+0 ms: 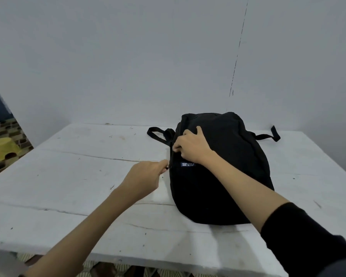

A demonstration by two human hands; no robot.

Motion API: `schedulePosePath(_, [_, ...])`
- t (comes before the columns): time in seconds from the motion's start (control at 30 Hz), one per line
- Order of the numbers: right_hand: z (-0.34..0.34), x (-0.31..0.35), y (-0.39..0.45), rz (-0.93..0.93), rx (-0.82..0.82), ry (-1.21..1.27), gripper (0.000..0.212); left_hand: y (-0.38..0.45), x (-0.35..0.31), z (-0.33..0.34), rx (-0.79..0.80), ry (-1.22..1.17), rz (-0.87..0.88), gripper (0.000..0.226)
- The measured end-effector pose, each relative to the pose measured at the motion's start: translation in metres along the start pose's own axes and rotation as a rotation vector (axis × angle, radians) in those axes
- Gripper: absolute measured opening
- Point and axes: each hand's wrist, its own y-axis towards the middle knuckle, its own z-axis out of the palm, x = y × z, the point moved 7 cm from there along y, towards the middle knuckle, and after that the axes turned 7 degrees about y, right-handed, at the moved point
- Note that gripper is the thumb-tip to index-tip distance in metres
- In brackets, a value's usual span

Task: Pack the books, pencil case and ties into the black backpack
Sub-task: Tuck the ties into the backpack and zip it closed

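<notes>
Backpack (224, 168), black and bulging, lies on its side towards the right of the white desk (78, 186), its straps trailing off at the far end. No books, pencil case or ties are out on the desk, so I'd guess they are already inside and only the closing is left.

Her right hand (192, 149) is clamped over the top of the bag, fingers curled into the fabric beside the zip line. Her left hand (146, 176) reaches in from the side and pinches something small at the bag's edge, most likely the zip pull (169, 166), though it is too tiny to be sure.

To do this well, the right hand should keep the cloth taut and flat just ahead of the slider, so both sides of the zip meet cleanly. The left should draw the pull steadily along the track, not outward. With the bag this full, loose fabric could catch in the teeth; a slow pull would help.
</notes>
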Motion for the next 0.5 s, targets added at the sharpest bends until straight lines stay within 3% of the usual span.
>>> schedulePosePath(0.2, [-0.002, -0.009, -0.031, 0.006, -0.144, 0.139, 0.031, 0.001, -0.005, -0.005, -0.034, 0.084, -0.002, 0.025])
schedulePosePath(0.33, [-0.011, -0.054, -0.098, 0.028, -0.473, 0.127, 0.020, -0.006, -0.032, -0.006, -0.317, -0.050, 0.244, 0.037])
schedulePosePath(0.4, [-0.005, -0.084, -0.128, 0.095, -0.448, 0.083, 0.029, -0.003, -0.042, 0.016, -0.233, -0.049, 0.345, 0.046])
schedulePosePath(0.5, [0.004, -0.108, -0.165, 0.134, -0.339, 0.106, 0.045, 0.009, -0.039, 0.046, -0.137, 0.027, 0.354, 0.052])
